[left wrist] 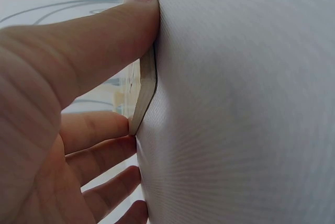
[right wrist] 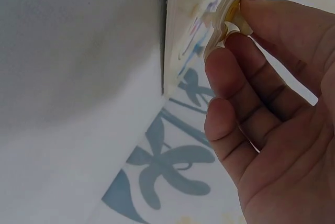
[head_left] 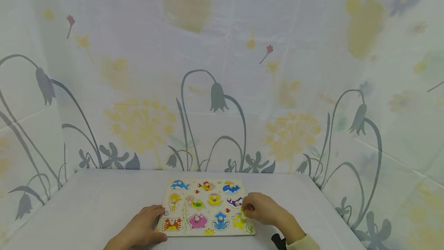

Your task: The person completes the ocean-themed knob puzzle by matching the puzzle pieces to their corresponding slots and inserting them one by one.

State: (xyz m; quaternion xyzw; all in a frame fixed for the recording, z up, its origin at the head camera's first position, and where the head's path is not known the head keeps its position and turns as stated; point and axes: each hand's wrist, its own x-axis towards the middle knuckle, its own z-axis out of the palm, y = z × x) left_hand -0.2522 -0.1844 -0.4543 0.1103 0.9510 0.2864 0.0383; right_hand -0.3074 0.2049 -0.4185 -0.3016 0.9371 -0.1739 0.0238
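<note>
A wooden peg puzzle board (head_left: 192, 207) with sea animal pieces lies flat on the white table. My left hand (head_left: 140, 227) holds its near left corner. In the left wrist view, the thumb (left wrist: 115, 35) lies along one edge and the index fingertip touches the adjoining edge. My right hand (head_left: 265, 211) is over the board's right side, pinching a puzzle piece (right wrist: 224, 17) between thumb and fingers. That piece is raised off the board, mostly hidden by the fingers, its pale wooden edge showing. Close by on the board are the yellow starfish piece (head_left: 239, 221) and the purple whale piece (head_left: 235, 202).
The white tabletop (head_left: 104, 196) extends around the board. Behind it and at both sides hang pale curtains (head_left: 229, 49) printed with flowers. A dark object (head_left: 278, 241) lies by the right wrist, at the bottom of the head view.
</note>
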